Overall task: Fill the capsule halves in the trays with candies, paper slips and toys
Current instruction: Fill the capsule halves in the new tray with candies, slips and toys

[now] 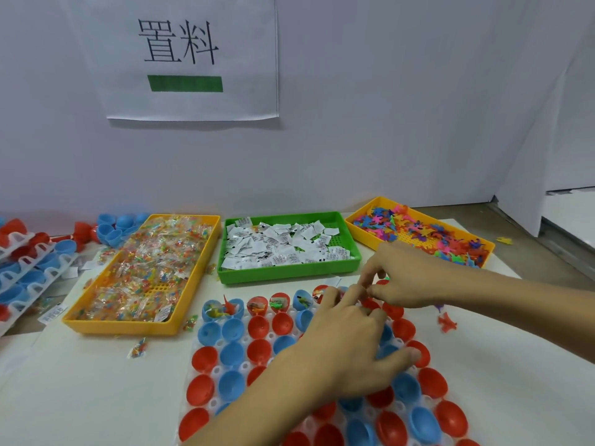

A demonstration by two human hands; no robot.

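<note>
Both hands meet over the back row of the white tray (225,403) of red and blue capsule halves (259,326), the left hand (351,346) spread with fingers resting on the cups, the right hand (409,278) pinching something too small to tell, while candies (151,268), paper slips (283,246) and toys (418,230) sit in 3 bins behind.

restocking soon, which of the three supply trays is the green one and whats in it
The middle tray, between the two yellow trays. It holds white paper slips; the left yellow tray holds wrapped candies and the right yellow tray holds small coloured toys.
</note>
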